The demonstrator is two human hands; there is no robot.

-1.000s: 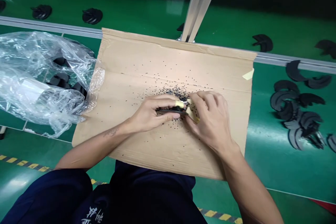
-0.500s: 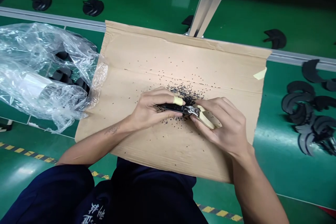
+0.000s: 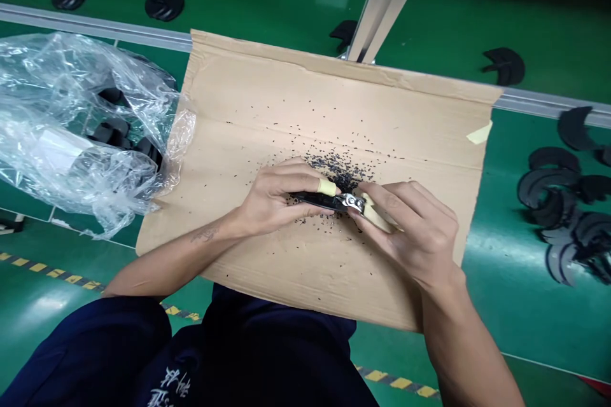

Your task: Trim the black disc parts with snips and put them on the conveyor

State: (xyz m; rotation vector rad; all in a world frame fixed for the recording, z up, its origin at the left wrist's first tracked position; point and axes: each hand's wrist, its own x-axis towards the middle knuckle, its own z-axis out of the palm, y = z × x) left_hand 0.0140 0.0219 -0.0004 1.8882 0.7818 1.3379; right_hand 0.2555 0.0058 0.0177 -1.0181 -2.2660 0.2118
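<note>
My left hand [image 3: 281,200] pinches a thin, curved black part [image 3: 312,200] between thumb and fingers; its exact kind does not show. Yellowish tape wraps one finger of that hand. In my right hand [image 3: 415,222] is a pair of nippers [image 3: 353,202] with pale yellow handles, which my fingers squeeze closer together. The metal jaws meet the right end of the black part. Below both hands lies a cardboard sheet [image 3: 267,92], strewn with tiny black clippings [image 3: 338,165] that are thickest just beyond the tool.
A clear plastic bag [image 3: 119,197] with black pieces lies at left. Curved black parts [image 3: 548,187] are heaped at right on the green floor. A metal frame post [image 3: 389,6] stands beyond the cardboard, and further black parts [image 3: 165,4] lie behind the rail.
My right hand has closed the nippers' handles, narrowing the gap between them. My left hand keeps hold of the black part in nearly the same place. The view has shifted slightly.
</note>
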